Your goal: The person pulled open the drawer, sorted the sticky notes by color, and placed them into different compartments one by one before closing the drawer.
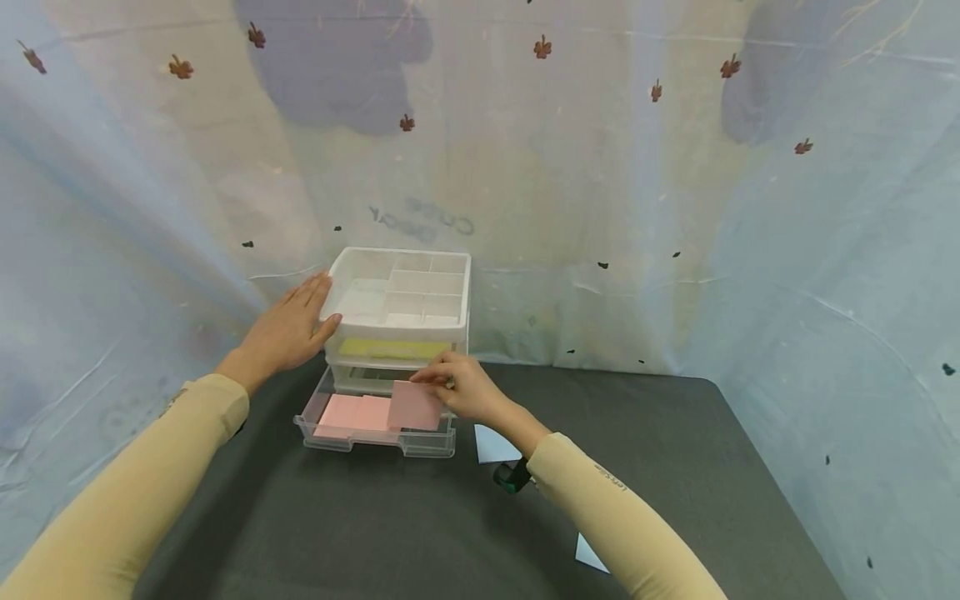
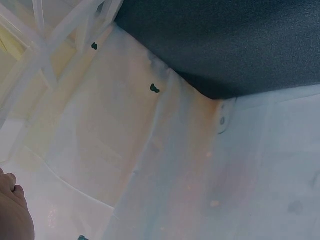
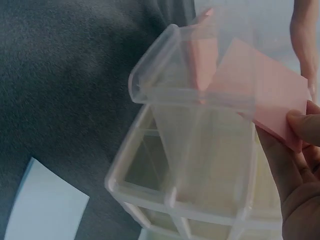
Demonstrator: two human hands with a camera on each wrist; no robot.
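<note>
A small white drawer unit stands on the dark table, its clear bottom drawer pulled out. Two pink sticky note pads lie side by side in that drawer. Over the drawer's right side my right hand pinches another pink sticky note pad by its edge, between thumb and fingers. My left hand rests against the unit's upper left edge with its fingers straight; only a bit of this hand shows in the left wrist view.
Light blue pads lie to the right of the drawer, one light blue pad close by and another blue pad nearer the front, partly under the right forearm. Something yellow shows in the upper drawer. Behind the table hangs a patterned curtain.
</note>
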